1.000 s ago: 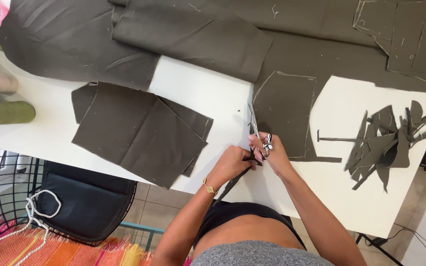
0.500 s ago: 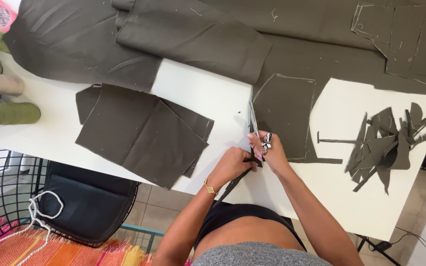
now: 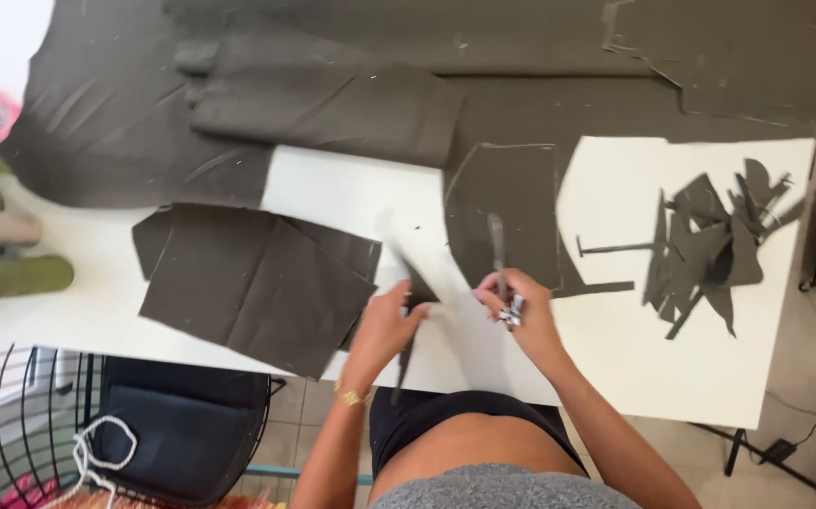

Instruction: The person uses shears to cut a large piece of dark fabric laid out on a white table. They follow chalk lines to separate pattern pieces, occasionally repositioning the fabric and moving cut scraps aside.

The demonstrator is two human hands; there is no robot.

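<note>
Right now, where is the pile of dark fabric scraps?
In the head view, the pile of dark fabric scraps lies on the white table, to the right of the right hand holding scissors.

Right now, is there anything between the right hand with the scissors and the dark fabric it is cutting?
Nothing visible is in the way. The right hand holds the scissors with their blades directly over the dark fabric panel. The left hand pulls a narrow strip aside, left of the blades.
</note>
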